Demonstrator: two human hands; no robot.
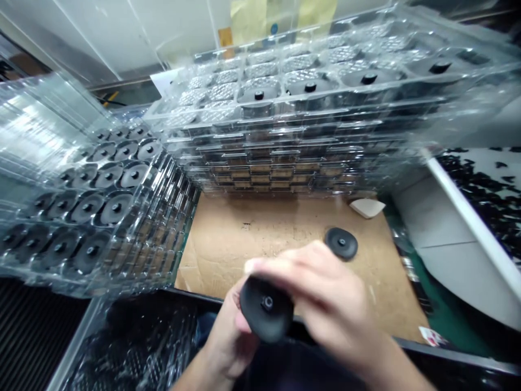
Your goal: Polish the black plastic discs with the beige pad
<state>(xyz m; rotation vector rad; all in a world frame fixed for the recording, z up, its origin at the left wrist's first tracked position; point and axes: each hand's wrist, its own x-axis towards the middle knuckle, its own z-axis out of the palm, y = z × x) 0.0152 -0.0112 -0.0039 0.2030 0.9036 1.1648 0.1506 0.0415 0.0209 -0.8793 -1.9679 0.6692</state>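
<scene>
A black oval part (266, 312) with a small round hub in its middle is held up near the front edge of the cardboard. My left hand (234, 336) grips it from the left and below. Across its upper right edge lie the bent fingers of my right hand (329, 293), blurred by motion; whether they grip the part or only touch it, I cannot tell. Just beyond my right hand, a second black oval part (341, 243) rests flat on the cardboard sheet (228, 228).
Stacked clear plastic trays (285, 130) stand at the back, some pockets holding black parts. More filled trays (97, 206) are stacked at the left. A white bin (451, 217) with small black pieces stands at the right. A pale wedge-shaped piece (367, 207) lies on the cardboard.
</scene>
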